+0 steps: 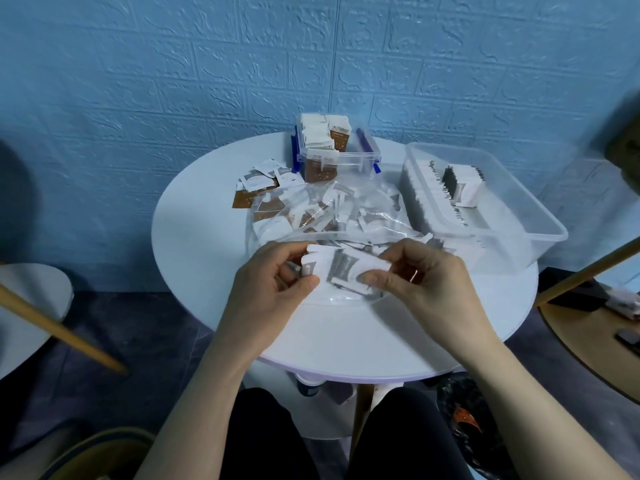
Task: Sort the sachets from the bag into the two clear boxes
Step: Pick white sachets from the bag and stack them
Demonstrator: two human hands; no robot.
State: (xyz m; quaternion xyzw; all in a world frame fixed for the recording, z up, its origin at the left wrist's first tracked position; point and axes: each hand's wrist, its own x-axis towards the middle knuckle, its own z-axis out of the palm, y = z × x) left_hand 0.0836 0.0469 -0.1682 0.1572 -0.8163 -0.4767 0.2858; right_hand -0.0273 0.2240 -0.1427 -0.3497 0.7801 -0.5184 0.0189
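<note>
Sitting at my little round white table (194, 237), and right in front of me both hands are pinched on the same small stack of grey-and-white sachets (341, 270): left hand (266, 289) grips its left end, right hand (426, 275) the right end, fingers curled in tight. Just past them, at 12 o'clock, the clear bag (377, 216) lies open and flat, still full of mixed sachets. A few loose sachets (263, 185) sit at 11. Further back at 12 is the small clear box (349, 161) stuffed with brown-and-white ones, and at 2 the big clear box (533, 202) holds a neat grey row.
</note>
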